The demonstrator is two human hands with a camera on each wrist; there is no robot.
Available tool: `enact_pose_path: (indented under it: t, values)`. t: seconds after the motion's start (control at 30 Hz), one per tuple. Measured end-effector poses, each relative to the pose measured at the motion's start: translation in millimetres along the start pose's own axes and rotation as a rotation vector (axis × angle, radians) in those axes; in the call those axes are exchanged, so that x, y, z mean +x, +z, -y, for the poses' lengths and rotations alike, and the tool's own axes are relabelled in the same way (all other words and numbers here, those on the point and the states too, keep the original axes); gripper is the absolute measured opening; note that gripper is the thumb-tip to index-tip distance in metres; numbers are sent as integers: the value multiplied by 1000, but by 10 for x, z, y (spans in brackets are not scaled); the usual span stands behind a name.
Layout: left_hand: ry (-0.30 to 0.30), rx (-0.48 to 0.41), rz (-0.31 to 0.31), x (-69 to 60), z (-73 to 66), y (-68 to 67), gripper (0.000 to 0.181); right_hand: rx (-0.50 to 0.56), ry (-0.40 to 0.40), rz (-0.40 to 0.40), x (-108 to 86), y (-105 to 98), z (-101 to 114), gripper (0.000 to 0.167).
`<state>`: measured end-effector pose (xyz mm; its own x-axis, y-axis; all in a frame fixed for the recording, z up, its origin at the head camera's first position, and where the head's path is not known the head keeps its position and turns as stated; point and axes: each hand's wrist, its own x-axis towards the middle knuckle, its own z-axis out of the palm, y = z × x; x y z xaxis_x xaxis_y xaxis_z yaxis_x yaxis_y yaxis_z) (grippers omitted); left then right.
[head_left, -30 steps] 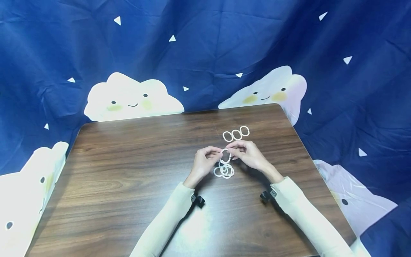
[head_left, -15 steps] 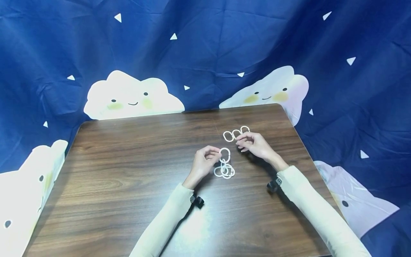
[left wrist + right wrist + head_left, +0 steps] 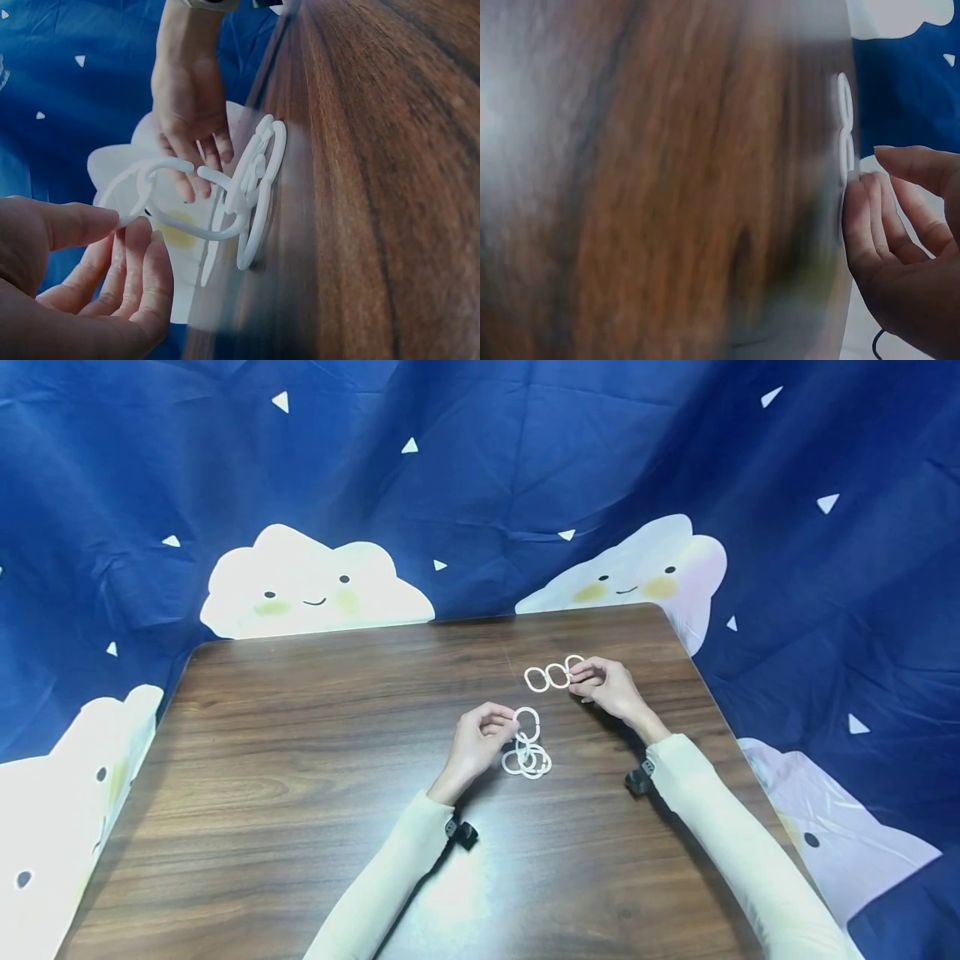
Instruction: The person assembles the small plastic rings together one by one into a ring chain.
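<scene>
Left hand [image 3: 480, 735] pinches white C-shaped plastic link [image 3: 538, 724]; right hand [image 3: 611, 687] by three white oval links [image 3: 547, 677], thumb-finger gap narrow, contact unclear.

1. Table [image 3: 262, 852]: brown top, streaked wood grain, rounded far corners.
2. Backdrop [image 3: 480, 468]: deep blue fabric, creased and softly folded; extends behind the table and along its left and right sides.
3. Backdrop pattern: small white triangles [image 3: 409, 446], scattered.
4. Rear prints: left rear cloud [image 3: 307, 564] and right rear cloud [image 3: 637, 560], along the table's far edge; each bears dark eyes, a smile and yellow cheeks.
5. Side prints: left side cloud [image 3: 56, 810] and right side cloud [image 3: 847, 827], beside the table.
6. Lighting: white glare [image 3: 453, 889] on the near part of the tabletop.
</scene>
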<state>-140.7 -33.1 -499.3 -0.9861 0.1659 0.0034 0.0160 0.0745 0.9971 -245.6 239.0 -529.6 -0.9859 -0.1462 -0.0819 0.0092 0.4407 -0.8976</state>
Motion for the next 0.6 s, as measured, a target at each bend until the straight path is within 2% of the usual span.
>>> enact_pose_path:
  t: [0.33, 0.6]
  values:
    - [13, -5, 18, 9, 11, -42, 24, -110, -16, -86, 94, -36, -141, 36]
    - [7, 2, 14, 119, 290, -21, 23, -146, 29, -132, 184, -76, -180, 45]
